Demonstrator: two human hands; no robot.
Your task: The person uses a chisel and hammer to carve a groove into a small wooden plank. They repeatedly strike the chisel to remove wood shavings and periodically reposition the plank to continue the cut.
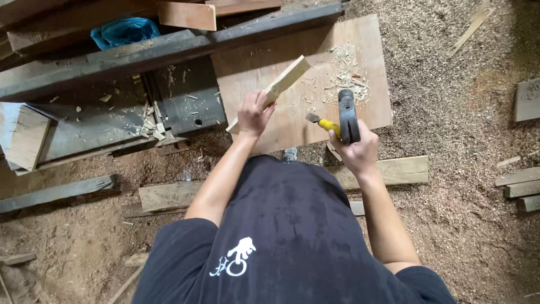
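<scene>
My left hand [253, 112] grips a pale wooden stick [284, 81] near its lower part and holds it slanted above a brown plywood board [360, 45]. My right hand [357, 151] is closed around a black hammer [347, 112], its head pointing up. The same hand also holds a yellow-handled chisel [323, 123], with its blade aimed left toward the stick. Pale wood chips [346, 76] lie on the board just beyond the hammer. The two hands are about a hand's width apart.
A long dark beam [169, 48] runs across the top, and a dark metal bench surface [112, 121] lies below it. A blue plastic bag [124, 31] lies behind the beam. Planks [402, 170] lie on the sawdust-covered floor [461, 141], and more boards [520, 183] are at the right.
</scene>
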